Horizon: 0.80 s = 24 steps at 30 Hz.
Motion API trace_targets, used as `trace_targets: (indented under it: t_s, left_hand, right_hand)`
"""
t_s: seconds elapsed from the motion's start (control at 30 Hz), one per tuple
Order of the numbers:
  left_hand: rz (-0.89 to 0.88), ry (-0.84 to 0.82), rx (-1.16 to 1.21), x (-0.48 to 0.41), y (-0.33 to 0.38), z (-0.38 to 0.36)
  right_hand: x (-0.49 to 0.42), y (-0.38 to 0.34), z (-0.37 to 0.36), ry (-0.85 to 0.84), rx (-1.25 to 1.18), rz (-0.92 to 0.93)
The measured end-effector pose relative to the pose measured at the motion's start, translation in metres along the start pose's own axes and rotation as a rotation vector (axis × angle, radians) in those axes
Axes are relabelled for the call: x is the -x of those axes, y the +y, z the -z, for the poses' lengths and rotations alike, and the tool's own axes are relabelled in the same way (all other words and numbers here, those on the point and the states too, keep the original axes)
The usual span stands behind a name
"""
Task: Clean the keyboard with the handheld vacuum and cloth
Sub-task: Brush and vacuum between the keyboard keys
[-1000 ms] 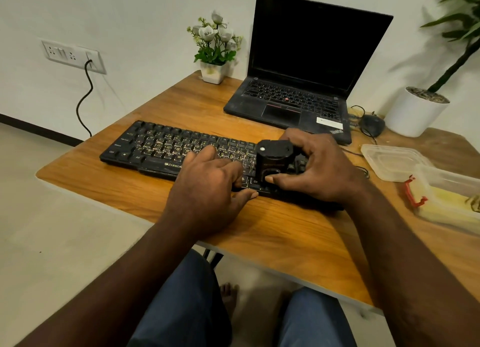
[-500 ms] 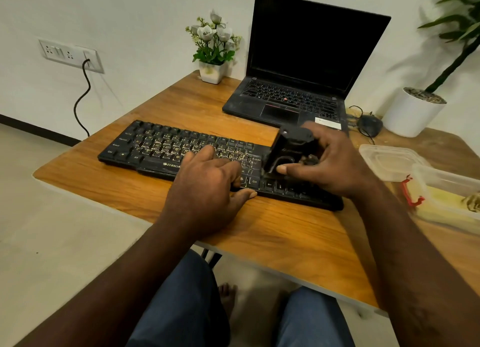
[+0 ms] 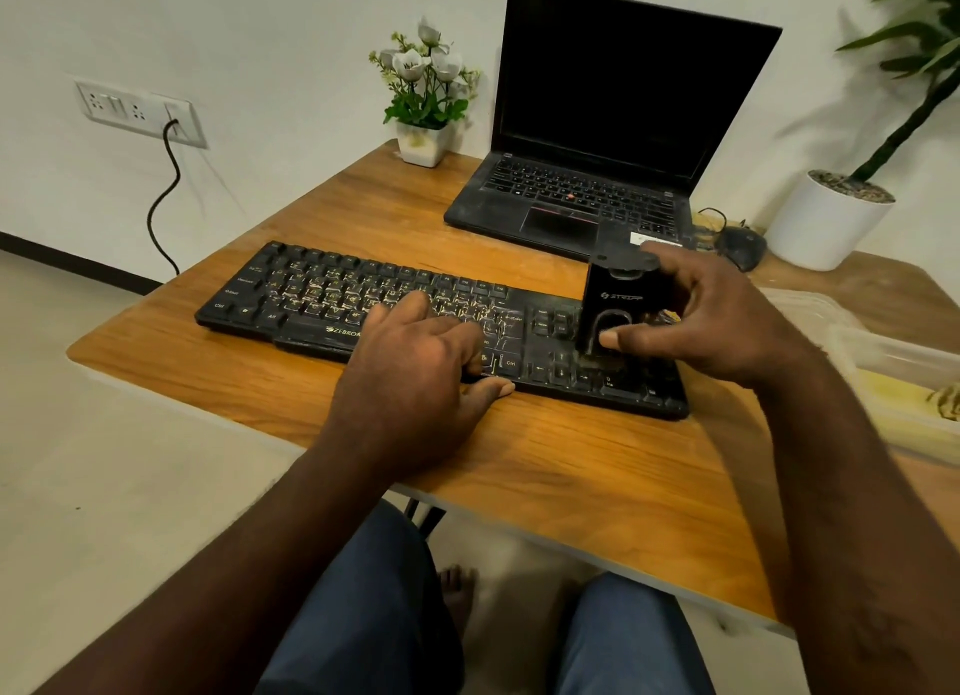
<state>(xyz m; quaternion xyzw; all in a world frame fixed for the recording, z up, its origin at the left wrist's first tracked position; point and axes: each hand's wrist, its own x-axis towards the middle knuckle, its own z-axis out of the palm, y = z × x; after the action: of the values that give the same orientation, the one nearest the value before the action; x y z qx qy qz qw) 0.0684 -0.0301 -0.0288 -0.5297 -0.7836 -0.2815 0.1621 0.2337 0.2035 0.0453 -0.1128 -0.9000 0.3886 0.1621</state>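
We've moved the vacuum point(image 3: 621, 304) right: it was mid-keyboard, now upright on the right-end keys, gripped by our right hand point(image 3: 727, 320). Our left hand point(image 3: 415, 372) still rests on the keyboard point(image 3: 311, 299), holding nothing. Vacuum pass looks nearly done; cloth next.

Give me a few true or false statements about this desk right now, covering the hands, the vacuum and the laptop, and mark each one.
1. The right hand holds the handheld vacuum at the right end of the keyboard. True.
2. The left hand is wiping the keys with a cloth. False: it rests on the keyboard with nothing in it, and no cloth shows there.
3. The laptop has its lid closed. False: the lid is open and the screen is dark.
4. The small flower pot stands to the left of the laptop. True.
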Motion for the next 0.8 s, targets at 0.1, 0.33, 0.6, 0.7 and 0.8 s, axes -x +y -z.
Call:
trace_targets:
  t_s: [0.1, 0.33, 0.6, 0.7, 0.8]
  left_hand:
    - [-0.002, -0.003, -0.003, 0.000, 0.000, 0.000]
    - [-0.011, 0.002, -0.009, 0.001, 0.000, 0.002]
    - [0.000, -0.014, -0.012, 0.000, -0.001, 0.001]
    - [-0.006, -0.002, -0.007, 0.001, -0.001, 0.001]
    - [-0.007, -0.005, -0.013, 0.001, 0.000, 0.001]
  right_hand:
    - [-0.006, -0.006, -0.017, 0.133, 0.067, 0.019]
    - [-0.010, -0.022, -0.042, -0.046, 0.049, 0.105]
    - [-0.018, -0.011, -0.038, 0.193, 0.202, 0.076]
    - [-0.013, -0.012, -0.038, 0.162, 0.115, 0.068]
    - [-0.011, -0.015, -0.042, 0.009, -0.009, 0.057]
